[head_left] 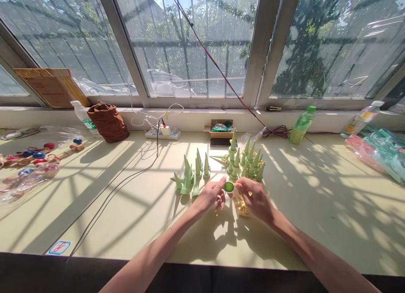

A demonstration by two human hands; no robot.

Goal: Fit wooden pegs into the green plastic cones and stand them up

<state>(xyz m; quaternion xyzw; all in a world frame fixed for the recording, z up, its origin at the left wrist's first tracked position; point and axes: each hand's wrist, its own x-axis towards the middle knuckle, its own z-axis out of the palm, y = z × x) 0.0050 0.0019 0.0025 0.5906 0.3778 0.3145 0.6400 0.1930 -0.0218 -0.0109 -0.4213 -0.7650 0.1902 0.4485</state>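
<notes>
Tabletop [133, 227] spreads left and right as our left hand [214, 194] pinches a green cone [229, 187] beyond the near edge; our right hand [257, 200], fingertips bunched, hold unclear, adjoins it. A far box [223, 135] holds green contents [222, 127].

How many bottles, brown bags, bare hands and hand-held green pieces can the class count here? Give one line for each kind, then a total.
Bottles: 3 (left bottle, green bottle, far-right bottle)
Brown bag: 1
Bare hands: 2 (left hand, right hand)
Green piece held in the left hand: 1
Total: 7
</notes>
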